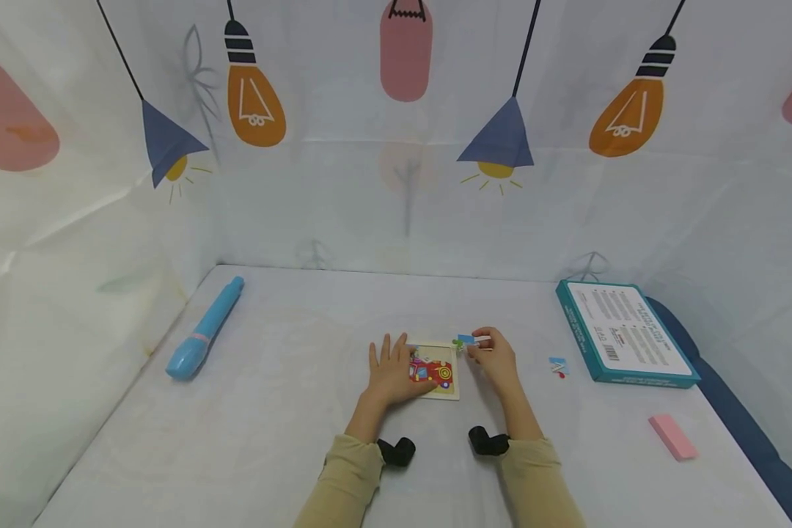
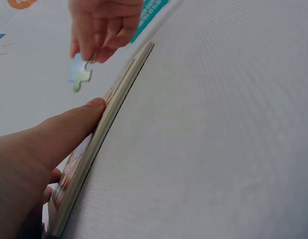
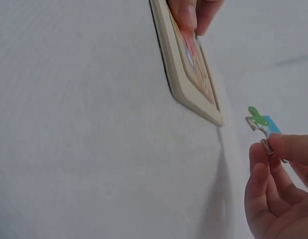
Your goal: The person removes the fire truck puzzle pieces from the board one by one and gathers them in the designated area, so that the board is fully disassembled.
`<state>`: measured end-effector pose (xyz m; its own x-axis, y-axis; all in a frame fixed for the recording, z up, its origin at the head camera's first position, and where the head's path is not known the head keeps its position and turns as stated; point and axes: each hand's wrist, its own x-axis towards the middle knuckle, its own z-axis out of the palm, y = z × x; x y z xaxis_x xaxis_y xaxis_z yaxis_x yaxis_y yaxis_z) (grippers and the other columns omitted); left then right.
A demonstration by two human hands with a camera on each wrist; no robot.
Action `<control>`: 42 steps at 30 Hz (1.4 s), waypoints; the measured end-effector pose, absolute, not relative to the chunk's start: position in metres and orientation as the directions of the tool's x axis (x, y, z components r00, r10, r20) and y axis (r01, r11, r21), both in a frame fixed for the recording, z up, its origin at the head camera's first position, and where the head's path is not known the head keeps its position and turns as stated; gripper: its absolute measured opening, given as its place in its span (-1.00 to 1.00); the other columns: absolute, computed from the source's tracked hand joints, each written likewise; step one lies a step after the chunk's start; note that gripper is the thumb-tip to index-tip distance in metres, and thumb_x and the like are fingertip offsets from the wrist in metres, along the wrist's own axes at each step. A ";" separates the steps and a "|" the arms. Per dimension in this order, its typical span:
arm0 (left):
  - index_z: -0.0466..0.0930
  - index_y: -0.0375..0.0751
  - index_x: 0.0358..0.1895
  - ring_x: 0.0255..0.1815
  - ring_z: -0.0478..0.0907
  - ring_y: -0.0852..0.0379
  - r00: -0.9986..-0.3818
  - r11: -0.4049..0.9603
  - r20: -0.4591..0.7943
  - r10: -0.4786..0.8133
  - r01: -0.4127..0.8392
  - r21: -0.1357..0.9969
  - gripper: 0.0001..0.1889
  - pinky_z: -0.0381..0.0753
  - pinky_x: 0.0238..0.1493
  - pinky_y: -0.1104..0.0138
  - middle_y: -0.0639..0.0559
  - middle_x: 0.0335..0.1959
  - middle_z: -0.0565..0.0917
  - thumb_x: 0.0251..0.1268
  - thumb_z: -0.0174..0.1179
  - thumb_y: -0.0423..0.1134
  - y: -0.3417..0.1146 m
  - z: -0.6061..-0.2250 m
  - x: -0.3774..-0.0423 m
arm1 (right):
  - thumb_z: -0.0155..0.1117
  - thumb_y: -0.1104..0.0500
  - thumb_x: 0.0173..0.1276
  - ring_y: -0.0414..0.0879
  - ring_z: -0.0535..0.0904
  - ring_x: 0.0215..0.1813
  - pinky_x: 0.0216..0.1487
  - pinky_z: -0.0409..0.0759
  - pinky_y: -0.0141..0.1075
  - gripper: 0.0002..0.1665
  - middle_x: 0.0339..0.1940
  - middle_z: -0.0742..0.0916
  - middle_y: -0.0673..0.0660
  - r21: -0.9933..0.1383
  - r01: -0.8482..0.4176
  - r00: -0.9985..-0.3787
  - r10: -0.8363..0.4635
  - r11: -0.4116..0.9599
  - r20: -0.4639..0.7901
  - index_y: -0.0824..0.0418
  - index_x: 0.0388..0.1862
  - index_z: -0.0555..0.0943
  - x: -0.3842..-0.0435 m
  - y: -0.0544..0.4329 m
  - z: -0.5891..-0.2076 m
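Note:
A small wooden puzzle board (image 1: 446, 392) with a red vehicle picture lies on the white table. My left hand (image 1: 391, 375) rests over its left part with fingers spread and the thumb across the picture, hiding that side. In the left wrist view, the thumb (image 2: 69, 127) presses on the board's top. My right hand (image 1: 498, 363) pinches a blue and green puzzle piece (image 3: 260, 122) between thumb and fingers, raised above the table by the board's upper right corner. Another puzzle piece (image 1: 558, 367), blue with a red spot, lies on the table to the right of that hand.
A teal and white box (image 1: 627, 330) lies at the back right, with a pink block (image 1: 673, 436) in front of it. A light blue pen-like device (image 1: 204, 330) lies at the far left. Printed white curtains stand behind and beside the table.

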<state>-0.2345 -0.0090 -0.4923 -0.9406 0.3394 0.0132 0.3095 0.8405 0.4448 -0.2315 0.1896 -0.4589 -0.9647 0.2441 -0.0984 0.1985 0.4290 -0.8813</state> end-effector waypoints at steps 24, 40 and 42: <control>0.27 -0.20 0.21 0.45 -0.13 -0.23 -0.938 0.847 0.030 0.345 0.325 0.422 -0.15 -0.30 0.34 -0.16 -0.13 0.42 0.12 -0.06 0.19 0.34 -0.009 -0.493 -0.234 | 0.10 0.26 0.29 -0.13 0.42 -0.34 -0.38 0.42 -0.42 -0.61 -0.31 0.52 0.15 -0.852 0.305 -0.916 0.375 0.426 -0.141 0.33 0.08 0.39 -0.212 0.252 -0.464; 0.26 -0.19 0.24 0.45 -0.13 -0.22 -0.938 0.852 0.022 0.347 0.325 0.410 -0.13 -0.29 0.34 -0.16 -0.11 0.42 0.12 -0.05 0.18 0.34 -0.010 -0.490 -0.234 | 0.06 0.30 0.24 0.04 0.51 -0.24 -0.35 0.47 -0.41 -0.59 -0.18 0.55 0.33 -0.796 0.376 -0.872 0.472 0.474 -0.130 0.47 0.06 0.43 -0.202 0.275 -0.464; 0.26 -0.20 0.24 0.45 -0.13 -0.22 -0.938 0.852 0.020 0.347 0.325 0.411 -0.13 -0.29 0.34 -0.16 -0.11 0.42 0.12 -0.05 0.18 0.34 -0.010 -0.490 -0.234 | 0.05 0.31 0.24 0.08 0.51 -0.22 -0.32 0.49 -0.34 -0.60 -0.17 0.55 0.35 -0.776 0.392 -0.863 0.489 0.495 -0.123 0.47 0.05 0.43 -0.200 0.277 -0.464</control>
